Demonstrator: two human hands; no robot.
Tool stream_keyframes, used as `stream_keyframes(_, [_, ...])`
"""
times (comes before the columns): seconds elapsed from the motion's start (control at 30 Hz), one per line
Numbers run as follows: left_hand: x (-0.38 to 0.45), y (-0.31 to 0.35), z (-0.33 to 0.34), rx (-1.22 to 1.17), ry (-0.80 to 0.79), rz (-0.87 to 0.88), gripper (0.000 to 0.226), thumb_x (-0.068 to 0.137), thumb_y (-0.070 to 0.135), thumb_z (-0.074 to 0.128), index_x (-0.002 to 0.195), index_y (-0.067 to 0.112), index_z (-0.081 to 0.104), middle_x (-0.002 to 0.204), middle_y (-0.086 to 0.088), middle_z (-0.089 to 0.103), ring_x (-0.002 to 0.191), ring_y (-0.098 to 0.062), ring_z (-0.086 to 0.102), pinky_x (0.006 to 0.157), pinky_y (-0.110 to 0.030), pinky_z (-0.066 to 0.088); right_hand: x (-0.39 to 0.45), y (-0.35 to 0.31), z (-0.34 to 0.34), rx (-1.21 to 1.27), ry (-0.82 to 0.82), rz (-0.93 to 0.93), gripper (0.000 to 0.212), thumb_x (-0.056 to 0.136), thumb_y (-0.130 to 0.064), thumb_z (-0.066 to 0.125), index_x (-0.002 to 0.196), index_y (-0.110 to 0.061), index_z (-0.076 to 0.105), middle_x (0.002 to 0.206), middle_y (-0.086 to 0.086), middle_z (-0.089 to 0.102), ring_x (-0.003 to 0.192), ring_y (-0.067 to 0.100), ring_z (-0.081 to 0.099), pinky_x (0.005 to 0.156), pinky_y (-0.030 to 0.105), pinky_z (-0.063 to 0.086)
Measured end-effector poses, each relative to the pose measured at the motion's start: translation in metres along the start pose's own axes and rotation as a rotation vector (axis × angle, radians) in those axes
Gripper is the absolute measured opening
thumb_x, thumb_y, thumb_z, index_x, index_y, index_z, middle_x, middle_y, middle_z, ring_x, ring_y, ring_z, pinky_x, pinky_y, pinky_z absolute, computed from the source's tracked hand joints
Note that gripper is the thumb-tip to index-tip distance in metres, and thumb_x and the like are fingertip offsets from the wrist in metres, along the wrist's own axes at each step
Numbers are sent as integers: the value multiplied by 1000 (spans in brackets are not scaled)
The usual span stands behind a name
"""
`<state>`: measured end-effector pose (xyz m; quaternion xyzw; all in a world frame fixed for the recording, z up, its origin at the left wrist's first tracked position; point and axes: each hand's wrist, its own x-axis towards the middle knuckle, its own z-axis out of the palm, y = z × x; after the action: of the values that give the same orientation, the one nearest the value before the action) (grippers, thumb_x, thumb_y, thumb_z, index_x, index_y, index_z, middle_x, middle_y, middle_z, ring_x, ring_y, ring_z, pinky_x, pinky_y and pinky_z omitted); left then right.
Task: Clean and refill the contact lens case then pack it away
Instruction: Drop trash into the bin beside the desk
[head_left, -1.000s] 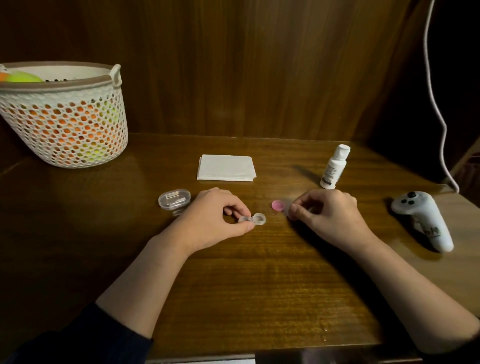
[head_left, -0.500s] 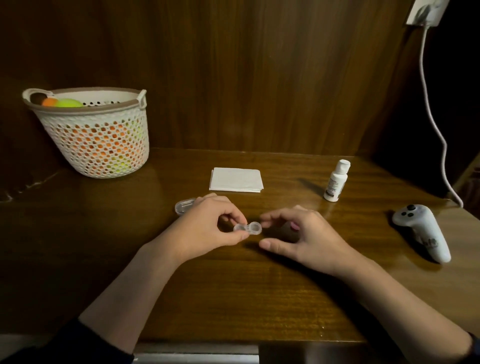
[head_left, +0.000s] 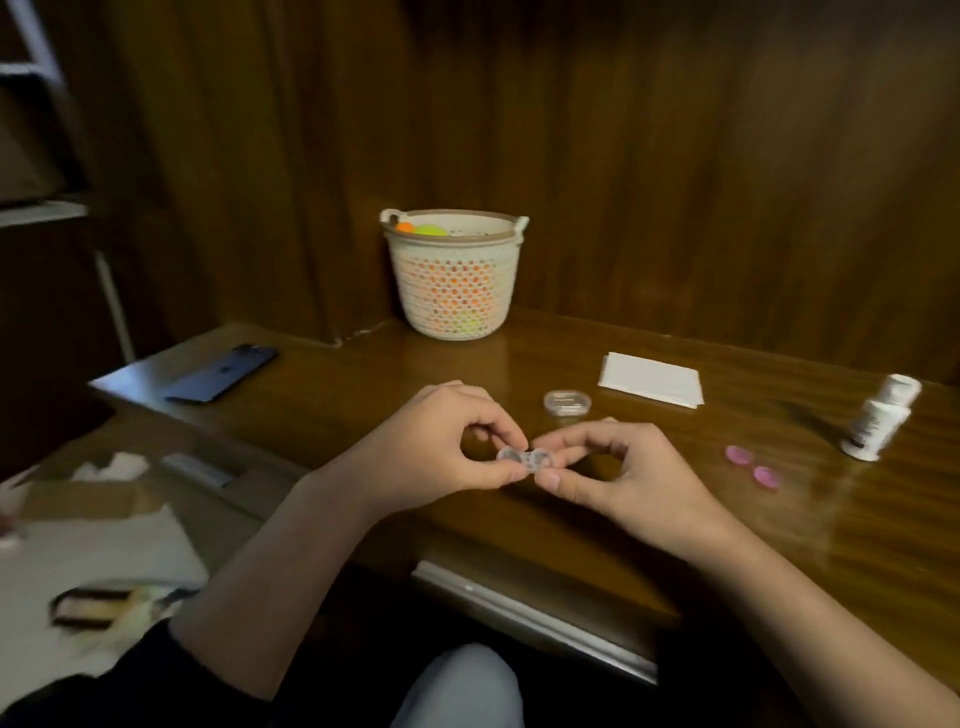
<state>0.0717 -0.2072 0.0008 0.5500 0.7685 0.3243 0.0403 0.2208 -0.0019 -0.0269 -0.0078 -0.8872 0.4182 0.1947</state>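
The clear two-well contact lens case (head_left: 524, 459) is held just above the wooden table (head_left: 623, 519), both wells uncapped. My left hand (head_left: 441, 452) pinches its left end between thumb and forefinger. My right hand (head_left: 618, 467) pinches its right end the same way. Two pink caps (head_left: 740, 455) (head_left: 765, 476) lie on the table to the right of my right hand. A white solution bottle (head_left: 878, 423) stands at the far right, blurred. A small clear oval box (head_left: 567, 402) sits just behind my hands.
A folded white tissue (head_left: 650, 379) lies behind the oval box. A perforated white basket (head_left: 454, 273) with orange and green contents stands at the back by the wall. A dark phone (head_left: 222, 373) lies at the table's left end. Cardboard and paper clutter the floor on the left.
The view has swung left and down. My right hand left the pink cap on the table and came over to pinch the case's right end; both hands now hold the case.
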Motion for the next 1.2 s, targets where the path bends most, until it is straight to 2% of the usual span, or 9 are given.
stream_keyframes(0.07, [-31,-4,-22,41,36,-38,19,88,42,84,107,39,80,99,24,71,104,0,63,86,-29,57,12,-17,25,50,-51,-49,28,83,-54,83,110,-50,79,104,-26,80,105,-3,72,88,14,53])
stream_keyframes(0.2, [-101,-15,-59,97,124,-158,21,88,43,83,107,37,80,98,23,70,101,2,64,82,-22,52,32,-52,79,110,-180,-137,24,87,-52,83,111,-48,80,106,-24,80,109,1,71,97,36,53])
stream_keyframes(0.5, [-268,-63,-101,145,332,-373,24,89,48,82,109,35,80,99,22,72,99,2,66,78,-7,45,47,-122,237,398,-460,-159,22,90,-42,85,112,-42,81,105,-13,83,104,3,76,94,30,52])
stream_keyframes(0.63, [-317,-105,-102,157,367,-470,23,88,46,84,109,37,81,96,24,73,98,2,64,78,-7,45,48,-122,316,524,-522,-47,25,86,-32,88,111,-35,82,103,-2,84,102,15,79,95,35,61])
stream_keyframes(0.8, [-356,-160,-87,68,429,-563,23,86,38,88,107,32,82,94,19,74,92,-1,67,74,-10,48,55,-111,386,678,-595,111,28,82,-18,88,109,-18,83,101,11,84,97,21,81,82,23,61])
stream_keyframes(0.93, [-376,-198,-72,48,483,-647,29,85,43,86,110,29,83,96,14,75,92,0,65,74,-7,44,63,-100,424,715,-653,146,22,85,-18,86,106,-22,85,101,15,83,95,22,81,79,22,61])
stream_keyframes(1.07, [-389,-229,-58,20,458,-746,43,87,41,85,127,30,74,108,14,70,94,1,62,81,-10,45,77,-80,455,468,-671,104,19,90,-27,86,108,-27,82,95,-3,84,92,11,80,75,19,60])
stream_keyframes(1.13, [-397,-239,-51,27,496,-807,42,92,36,82,131,27,71,108,13,66,91,2,61,85,-17,50,85,-70,470,185,-607,-35,21,88,-33,87,108,-32,80,89,-13,81,86,1,76,74,14,57])
stream_keyframes(1.2, [-406,-248,-45,59,526,-915,30,97,35,75,125,28,71,104,15,65,88,-1,62,82,-26,54,93,-67,485,-81,-562,-213,25,88,-34,85,111,-33,78,83,-14,75,83,2,70,76,21,58])
